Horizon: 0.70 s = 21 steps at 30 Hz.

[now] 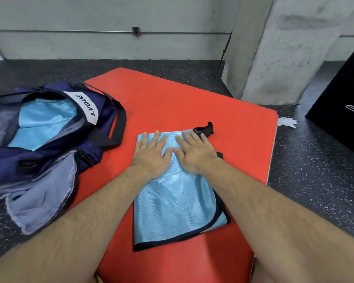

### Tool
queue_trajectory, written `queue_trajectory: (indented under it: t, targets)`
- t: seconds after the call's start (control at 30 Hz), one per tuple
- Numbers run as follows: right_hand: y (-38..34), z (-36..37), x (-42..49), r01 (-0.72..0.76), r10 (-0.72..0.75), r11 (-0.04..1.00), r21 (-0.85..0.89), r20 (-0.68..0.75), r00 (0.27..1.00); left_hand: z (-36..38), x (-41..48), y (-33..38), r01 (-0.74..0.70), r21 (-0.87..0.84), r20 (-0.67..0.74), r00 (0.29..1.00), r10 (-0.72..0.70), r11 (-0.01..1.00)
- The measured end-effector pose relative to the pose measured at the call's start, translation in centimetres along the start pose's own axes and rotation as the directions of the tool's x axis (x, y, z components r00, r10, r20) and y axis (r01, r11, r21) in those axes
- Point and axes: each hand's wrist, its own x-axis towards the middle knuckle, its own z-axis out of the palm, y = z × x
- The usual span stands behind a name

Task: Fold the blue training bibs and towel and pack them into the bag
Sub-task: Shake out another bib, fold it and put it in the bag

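Your left hand [151, 154] and right hand [196, 154] lie flat, fingers straight and spread, thumbs nearly touching. They press the far half of the folded bib [176, 205]. It is shiny light blue fine mesh with black edging, and it lies on the smooth red mat [182, 103]. Just past your right fingertips a black strap [203, 129] sticks out. Well left of your left fingers sits the open navy fabric bag [55, 148]. Its white label [84, 107] reads "LVQUE", and light blue cloth [43, 121] lies inside. Far right of your fingers, a black box [341, 111] shows a white "P", cut off.
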Motion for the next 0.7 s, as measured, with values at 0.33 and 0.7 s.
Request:
queue_trajectory:
  t: [0.33,0.7]
  targets:
    - [-0.7,-0.9,-1.7,-0.063,0.058,0.994,-0.087,-0.061,0.996,-0.9,0.3,0.0,-0.102,0.069,-0.027,0.994,0.104,0.992]
    - [-4.5,0.0,-10.2,0.085,-0.087,0.995,-0.045,-0.044,0.995,-1.5,-9.5,3.7,-0.129,-0.068,0.036,0.991,0.132,0.989]
